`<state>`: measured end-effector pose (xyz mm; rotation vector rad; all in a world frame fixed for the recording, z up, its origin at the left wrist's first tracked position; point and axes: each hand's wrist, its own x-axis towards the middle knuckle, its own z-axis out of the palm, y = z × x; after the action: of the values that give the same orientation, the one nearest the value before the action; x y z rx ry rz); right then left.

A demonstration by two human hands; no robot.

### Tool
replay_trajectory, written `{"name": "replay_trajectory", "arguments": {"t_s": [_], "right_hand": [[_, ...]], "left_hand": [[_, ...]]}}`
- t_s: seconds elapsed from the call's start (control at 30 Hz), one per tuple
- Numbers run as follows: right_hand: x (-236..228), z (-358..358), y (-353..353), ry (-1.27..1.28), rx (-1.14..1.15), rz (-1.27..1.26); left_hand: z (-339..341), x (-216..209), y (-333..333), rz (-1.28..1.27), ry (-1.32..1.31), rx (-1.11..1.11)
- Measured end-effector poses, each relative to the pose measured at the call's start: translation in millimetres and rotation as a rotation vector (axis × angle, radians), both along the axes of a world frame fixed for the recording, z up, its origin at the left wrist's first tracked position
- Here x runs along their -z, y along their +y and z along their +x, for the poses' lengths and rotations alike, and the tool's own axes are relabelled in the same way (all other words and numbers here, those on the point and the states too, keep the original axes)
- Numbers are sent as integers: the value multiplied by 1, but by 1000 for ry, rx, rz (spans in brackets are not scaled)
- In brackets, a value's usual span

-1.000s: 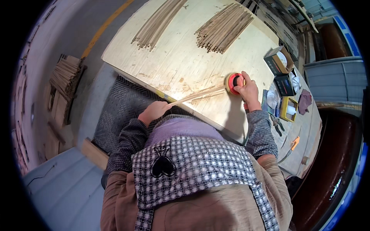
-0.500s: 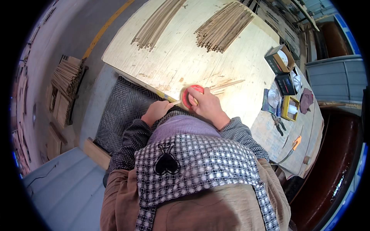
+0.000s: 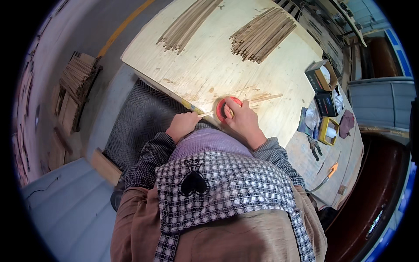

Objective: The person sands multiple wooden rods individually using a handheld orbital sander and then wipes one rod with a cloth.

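At the table's near edge, my right hand (image 3: pixel 242 119) is closed on a red ring-shaped disc (image 3: pixel 221 114), fingers curling over its middle. Whether it is a tape roll or a sanding disc I cannot tell. To its left, my left hand (image 3: pixel 182 125) is closed in a pinch on a pale narrow strip (image 3: pixel 206 114) that runs to the disc's left side. Beyond my right hand, thin pale sticks (image 3: pixel 267 98) lie on the tabletop, roughly in line with the strip. My fingers hide part of the disc and the strip's left end.
Two bundles of thin wooden sticks, a left one (image 3: pixel 188 26) and a right one (image 3: pixel 262 37), lie on the pale table (image 3: pixel 174 72). At the right are opened boxes (image 3: pixel 321 76), a yellow box (image 3: pixel 328 131), pliers (image 3: pixel 314 147), a dark cloth (image 3: pixel 346 124) and an orange-handled tool (image 3: pixel 333 169).
In the picture, my right hand and the red disc have shifted slightly right. My left hand has moved a little right too, still pinching the strip. The whole view has turned slightly.
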<state>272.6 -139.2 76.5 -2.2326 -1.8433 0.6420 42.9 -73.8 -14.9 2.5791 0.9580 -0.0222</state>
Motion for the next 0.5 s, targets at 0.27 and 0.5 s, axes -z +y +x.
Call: {"name": "replay_trajectory", "arguments": {"t_s": [0.27, 0.5], "right_hand": [[0, 16, -3, -60, 81, 17], [-3, -14, -1, -49, -53, 5]], "left_hand": [[6, 0, 2, -154, -7, -82], [3, -2, 5, -196, -17, -96]]}}
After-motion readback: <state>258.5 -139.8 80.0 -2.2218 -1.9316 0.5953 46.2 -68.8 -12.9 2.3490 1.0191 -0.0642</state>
